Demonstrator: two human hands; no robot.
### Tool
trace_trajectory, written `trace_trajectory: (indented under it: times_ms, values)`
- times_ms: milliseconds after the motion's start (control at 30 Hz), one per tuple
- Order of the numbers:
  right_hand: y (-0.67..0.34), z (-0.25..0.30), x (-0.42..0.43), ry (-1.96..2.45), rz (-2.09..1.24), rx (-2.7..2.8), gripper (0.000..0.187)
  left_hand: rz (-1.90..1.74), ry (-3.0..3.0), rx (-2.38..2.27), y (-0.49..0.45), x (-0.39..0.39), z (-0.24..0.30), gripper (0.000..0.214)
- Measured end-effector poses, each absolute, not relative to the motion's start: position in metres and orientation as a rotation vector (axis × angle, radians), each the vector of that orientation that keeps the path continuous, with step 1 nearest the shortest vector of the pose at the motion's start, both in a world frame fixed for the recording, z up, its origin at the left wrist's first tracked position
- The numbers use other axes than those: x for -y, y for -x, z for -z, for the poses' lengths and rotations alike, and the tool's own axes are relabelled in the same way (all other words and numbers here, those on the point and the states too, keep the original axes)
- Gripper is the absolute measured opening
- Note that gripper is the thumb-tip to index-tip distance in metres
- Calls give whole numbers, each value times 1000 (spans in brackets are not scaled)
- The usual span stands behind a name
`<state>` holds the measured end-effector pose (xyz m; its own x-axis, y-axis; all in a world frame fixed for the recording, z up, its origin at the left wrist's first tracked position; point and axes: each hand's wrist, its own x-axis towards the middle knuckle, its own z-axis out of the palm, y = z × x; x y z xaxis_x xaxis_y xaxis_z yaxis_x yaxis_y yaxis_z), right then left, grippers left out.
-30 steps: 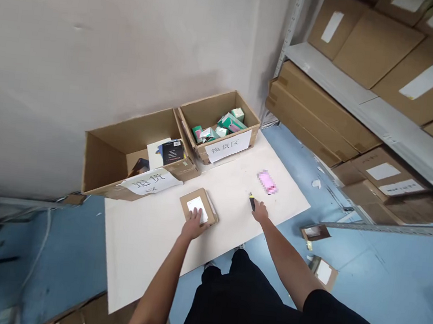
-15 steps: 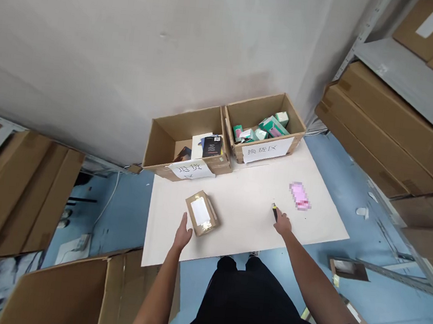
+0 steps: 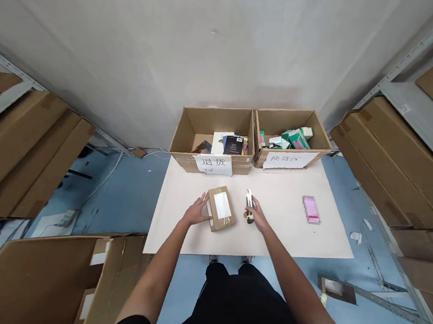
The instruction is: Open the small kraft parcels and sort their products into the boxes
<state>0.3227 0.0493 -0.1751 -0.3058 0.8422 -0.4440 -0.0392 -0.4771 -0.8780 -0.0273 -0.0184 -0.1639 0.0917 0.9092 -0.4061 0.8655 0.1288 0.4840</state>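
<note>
A small taped cardboard parcel (image 3: 220, 208) with a white label lies on the white table (image 3: 281, 238). My left hand (image 3: 196, 212) rests against its left side, fingers spread. My right hand (image 3: 258, 215) is closed on a black and yellow utility knife (image 3: 249, 205), which points away from me just right of the parcel. A pink blurred item (image 3: 311, 209) lies further right on the table.
Two open cartons stand at the table's far edge against the wall: the left carton (image 3: 213, 137) holds books, the right carton (image 3: 291, 137) small green boxes. Shelves with large boxes (image 3: 390, 159) flank both sides. Flattened cardboard (image 3: 53, 279) lies on the blue floor at left.
My right hand has brought the knife left, close to the parcel. My left hand has come back against the parcel's left side. The camera has swung to face the table squarely.
</note>
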Motion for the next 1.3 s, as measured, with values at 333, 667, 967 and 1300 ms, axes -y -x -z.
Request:
trace_trajectory:
  times_ms: [333,667,967,1300]
  values:
    - [-152,149,-46,1681,-1209,2257,72,-110,-1675,-1643,23,18,170,128]
    - [-146,159,-37,1628,-1079,2307,80,38,-1714,-1738,26,21,176,121]
    - [-126,135,-32,1828,-1044,2503,77,-36,-1739,-1644,45,15,184,132]
    - [-117,127,-28,1966,-998,2502,74,-52,-1733,-1652,39,13,195,127]
